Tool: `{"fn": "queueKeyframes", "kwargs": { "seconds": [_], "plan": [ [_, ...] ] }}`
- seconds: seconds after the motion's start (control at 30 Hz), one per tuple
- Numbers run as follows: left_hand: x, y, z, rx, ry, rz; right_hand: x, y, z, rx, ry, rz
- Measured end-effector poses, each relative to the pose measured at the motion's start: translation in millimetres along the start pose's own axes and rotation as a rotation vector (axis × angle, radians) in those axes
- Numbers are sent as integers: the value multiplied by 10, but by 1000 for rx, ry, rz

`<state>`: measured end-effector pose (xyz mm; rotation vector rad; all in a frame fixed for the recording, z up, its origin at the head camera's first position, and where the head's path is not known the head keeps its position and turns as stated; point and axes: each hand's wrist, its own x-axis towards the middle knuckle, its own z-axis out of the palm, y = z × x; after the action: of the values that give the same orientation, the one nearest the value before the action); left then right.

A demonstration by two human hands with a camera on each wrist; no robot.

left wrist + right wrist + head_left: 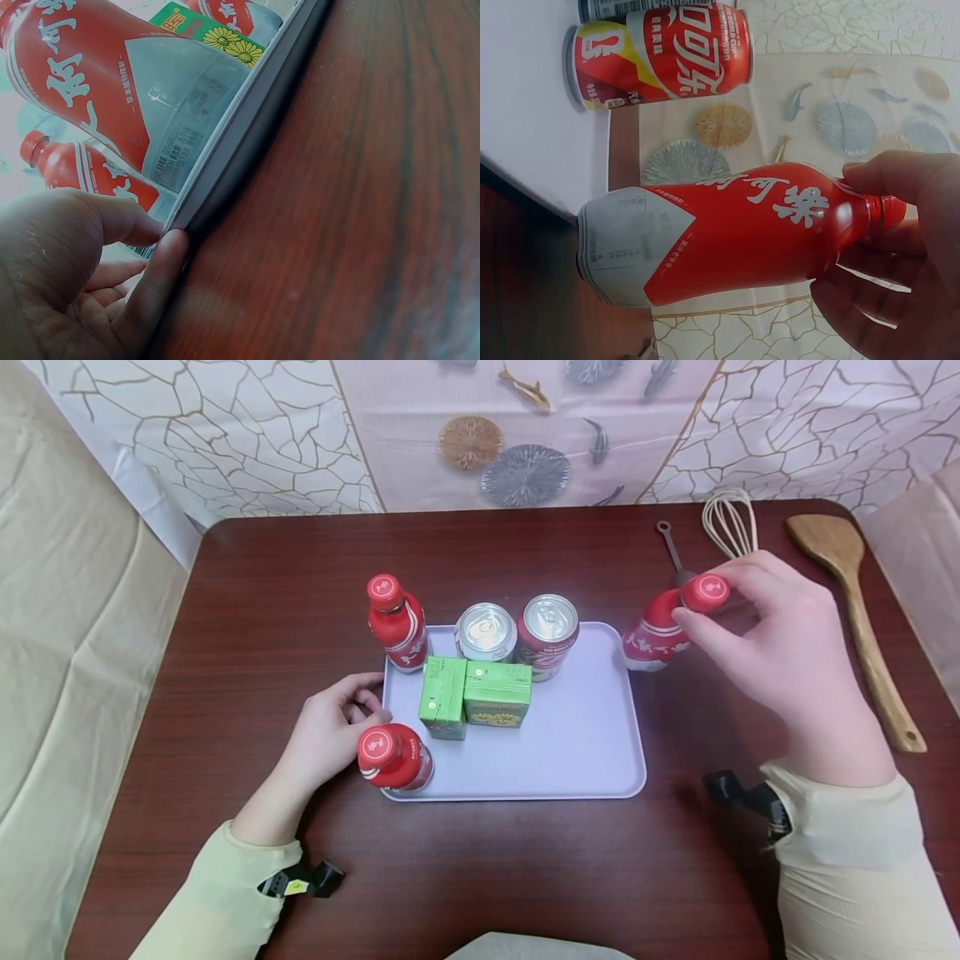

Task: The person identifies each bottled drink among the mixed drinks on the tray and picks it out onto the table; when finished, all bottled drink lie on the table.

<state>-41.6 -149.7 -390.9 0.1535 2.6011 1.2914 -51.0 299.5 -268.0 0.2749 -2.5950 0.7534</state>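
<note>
My right hand grips a red-capped drink bottle by its neck, at the right edge of a pale lilac tray. The bottle leans; whether its base touches anything I cannot tell. At the tray's left rim, my left hand pinches the edge between thumb and finger, as the left wrist view shows. Two similar bottles stand on the tray's left side, one at the back and one at the front. Between them are two green drink cartons, with a silver-topped can and a red can behind.
Right of the tray, a whisk, a grey utensil with a ringed handle and a wooden spatula lie on the dark wooden table. The right hand partly covers the whisk. Patterned cloth hangs behind the table.
</note>
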Motion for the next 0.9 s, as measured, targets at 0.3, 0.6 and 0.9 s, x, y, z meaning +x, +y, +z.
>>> {"fn": "queueKeyframes", "kwargs": {
  "seconds": [0.3,0.6,0.9],
  "plan": [
    [6,-10,4,4,3,7,13,90,30,-27,-11,36],
    [-14,-53,-7,-6,13,8,45,98,77,-48,-38,73],
    [13,-59,7,0,15,18,18,127,103,-85,-80,140]
  ]
}}
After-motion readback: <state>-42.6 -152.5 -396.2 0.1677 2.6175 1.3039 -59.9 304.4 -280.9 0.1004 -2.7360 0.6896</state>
